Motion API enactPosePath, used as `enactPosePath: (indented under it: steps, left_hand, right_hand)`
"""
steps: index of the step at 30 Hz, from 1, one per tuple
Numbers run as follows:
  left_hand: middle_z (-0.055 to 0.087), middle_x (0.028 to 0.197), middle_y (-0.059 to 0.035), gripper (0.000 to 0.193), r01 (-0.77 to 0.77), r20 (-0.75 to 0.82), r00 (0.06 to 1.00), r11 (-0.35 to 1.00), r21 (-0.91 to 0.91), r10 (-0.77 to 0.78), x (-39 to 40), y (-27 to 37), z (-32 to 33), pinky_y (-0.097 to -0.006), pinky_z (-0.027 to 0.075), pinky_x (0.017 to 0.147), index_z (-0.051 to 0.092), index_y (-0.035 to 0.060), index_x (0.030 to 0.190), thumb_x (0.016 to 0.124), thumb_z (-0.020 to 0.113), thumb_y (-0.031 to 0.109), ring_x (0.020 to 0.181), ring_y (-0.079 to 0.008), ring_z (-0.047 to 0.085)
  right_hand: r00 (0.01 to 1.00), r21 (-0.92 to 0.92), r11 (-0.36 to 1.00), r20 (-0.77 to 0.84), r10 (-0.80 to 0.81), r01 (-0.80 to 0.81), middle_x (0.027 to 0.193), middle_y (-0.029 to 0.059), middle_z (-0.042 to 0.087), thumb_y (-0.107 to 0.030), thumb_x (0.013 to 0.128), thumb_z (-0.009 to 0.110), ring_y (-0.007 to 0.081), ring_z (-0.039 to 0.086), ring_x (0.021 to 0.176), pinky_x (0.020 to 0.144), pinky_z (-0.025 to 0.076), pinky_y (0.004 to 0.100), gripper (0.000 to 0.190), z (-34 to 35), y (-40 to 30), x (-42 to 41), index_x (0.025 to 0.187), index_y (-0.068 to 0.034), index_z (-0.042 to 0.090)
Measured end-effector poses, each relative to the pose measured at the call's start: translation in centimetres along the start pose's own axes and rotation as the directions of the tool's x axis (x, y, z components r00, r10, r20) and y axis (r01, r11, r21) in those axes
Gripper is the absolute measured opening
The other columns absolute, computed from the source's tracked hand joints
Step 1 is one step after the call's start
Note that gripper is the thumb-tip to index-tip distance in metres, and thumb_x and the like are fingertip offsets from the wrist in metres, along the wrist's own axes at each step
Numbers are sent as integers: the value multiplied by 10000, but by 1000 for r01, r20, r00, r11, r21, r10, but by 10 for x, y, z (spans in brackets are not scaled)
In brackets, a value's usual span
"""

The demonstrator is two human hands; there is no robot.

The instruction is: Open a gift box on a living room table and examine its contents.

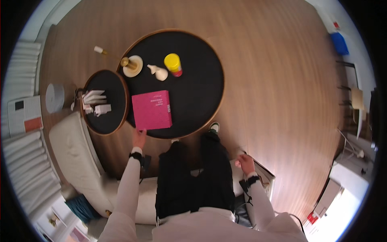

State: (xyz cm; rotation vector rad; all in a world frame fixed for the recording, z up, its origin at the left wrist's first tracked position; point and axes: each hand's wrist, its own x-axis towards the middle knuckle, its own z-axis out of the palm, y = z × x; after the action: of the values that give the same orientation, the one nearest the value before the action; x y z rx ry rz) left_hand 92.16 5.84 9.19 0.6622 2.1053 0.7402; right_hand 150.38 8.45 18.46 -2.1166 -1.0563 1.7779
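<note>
A thick pink book or flat box (152, 110), bearing white print, lies on the near left part of a round black table (196, 90) with a wooden rim. At its near left corner is my left hand (139, 139), fingertips at the edge; whether they grip it is unclear. My right hand (246, 164) hovers beside my right knee, away from the table, fingers loosely curled and no object visible in them. Farther back on the table are a yellow-lidded canister (173, 64), a pale figurine or small vase (159, 73) and a brass-coloured stand on a white round base (136, 67).
A smaller round side table (116, 87) adjoins on the left, holding books (95, 96) and a small pale box (103, 109). Below it stretches a light sofa (74, 142) with a dark blue cushion (81, 208). My legs (193, 181) lie between my hands. Wooden floor (266, 75) extends rightward.
</note>
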Motion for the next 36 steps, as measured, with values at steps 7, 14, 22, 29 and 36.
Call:
enactPosePath:
  steps: [7,14,22,29,36]
  left_hand:
    - [603,1315,-248,799,169,-233,948,965,-202,-215,110,-109,-42,-374,399,1066,518,-117,1349,954,558,577,1252,-324,559]
    - [644,1266,-144,648,7,-213,972,923,-386,-97,54,-111,32,-333,400,1050,581,-59,1318,1000,540,504,1170,-226,587]
    - [580,1364,-95,527,-280,-95,953,714,-642,288,-13,-133,90,-321,369,1081,456,-26,1430,1018,569,283,1234,-189,527]
    - [591,1335,-74,443,-323,-93,928,655,-684,361,-24,-142,107,-332,390,1054,467,1,1409,1038,514,237,1211,-187,532]
    - [615,983,6,476,-202,-225,971,774,-600,80,5,-187,94,-292,366,750,662,61,1118,978,574,507,838,-111,469]
  right_hand:
    - [811,29,931,481,-332,364,1228,166,667,-422,968,635,206,616,1175,1002,461,318,549,225,-112,186,1309,4,577]
    - [643,60,743,458,-614,667,1352,256,581,-511,930,639,344,572,1261,1055,433,374,754,368,-94,234,1453,-4,445]
    - [615,80,703,420,-667,707,1138,85,694,-424,993,572,210,643,1049,912,502,370,544,335,-82,228,1422,-94,515]
    - [667,22,796,532,-521,605,1055,-38,629,-418,997,576,90,521,733,645,427,304,442,300,-52,214,1358,-164,563]
    - [739,-108,816,503,-448,567,1357,79,577,-607,938,575,288,551,1200,999,429,466,709,307,-55,209,1406,-79,511]
